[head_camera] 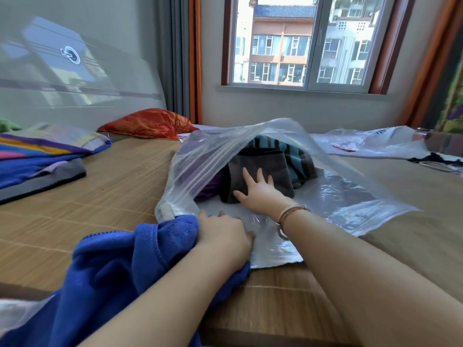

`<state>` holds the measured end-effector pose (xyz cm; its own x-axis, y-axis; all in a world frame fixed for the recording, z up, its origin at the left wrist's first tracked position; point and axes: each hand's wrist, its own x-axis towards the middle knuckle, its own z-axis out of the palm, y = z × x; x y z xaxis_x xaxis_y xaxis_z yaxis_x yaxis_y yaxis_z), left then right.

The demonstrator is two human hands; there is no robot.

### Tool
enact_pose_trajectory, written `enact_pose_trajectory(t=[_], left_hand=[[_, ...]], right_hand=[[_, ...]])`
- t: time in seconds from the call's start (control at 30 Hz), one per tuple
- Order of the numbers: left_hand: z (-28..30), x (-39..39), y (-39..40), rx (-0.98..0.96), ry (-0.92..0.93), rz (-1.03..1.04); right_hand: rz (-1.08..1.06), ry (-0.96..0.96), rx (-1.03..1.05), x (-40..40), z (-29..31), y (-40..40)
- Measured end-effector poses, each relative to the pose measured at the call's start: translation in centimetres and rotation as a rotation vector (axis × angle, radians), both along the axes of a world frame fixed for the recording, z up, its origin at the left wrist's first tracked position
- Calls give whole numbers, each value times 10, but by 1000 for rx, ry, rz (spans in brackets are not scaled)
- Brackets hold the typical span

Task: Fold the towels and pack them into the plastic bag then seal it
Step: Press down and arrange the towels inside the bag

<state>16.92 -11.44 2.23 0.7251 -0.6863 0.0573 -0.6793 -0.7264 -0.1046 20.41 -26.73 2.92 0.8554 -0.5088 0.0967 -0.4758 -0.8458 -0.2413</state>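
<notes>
My right hand presses flat, fingers straight, on the grey towel inside the plastic bag — best pushed deep and level. My left hand pins the bag's lower lip; whether it grips the blue towel I cannot tell.

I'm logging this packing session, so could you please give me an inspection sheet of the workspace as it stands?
Surface: woven bamboo mat on a bed-like platform.
Job's things: clear plastic bag, mouth open toward the person; folded dark grey towel inside, a teal striped towel behind it, a purple one to its left; blue towel unfolded outside the bag.
Clutter: striped bedding, orange cushion, a second plastic bag.
Hands: right hand flat on the grey towel; left hand rests on the blue towel at the bag's mouth.
Cables: nothing seen.
Surroundings: window, grey curtain.
</notes>
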Motion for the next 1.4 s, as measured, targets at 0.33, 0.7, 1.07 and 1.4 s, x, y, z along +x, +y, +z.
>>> enact_pose_trajectory(t=[0.33,0.7,1.07,1.4], left_hand=[[31,-76,100,-737,-248,-138],[-27,-79,207,-722,234,336],[-8,-108,216,-896,541,96],[-5,-107,214,-1126,494,256]], right_hand=[[28,-622,372,-176,12,125],[123,-607,439,-220,-18,199],[207,-601,503,-190,-21,218],[339,-850,415,-217,9,207]])
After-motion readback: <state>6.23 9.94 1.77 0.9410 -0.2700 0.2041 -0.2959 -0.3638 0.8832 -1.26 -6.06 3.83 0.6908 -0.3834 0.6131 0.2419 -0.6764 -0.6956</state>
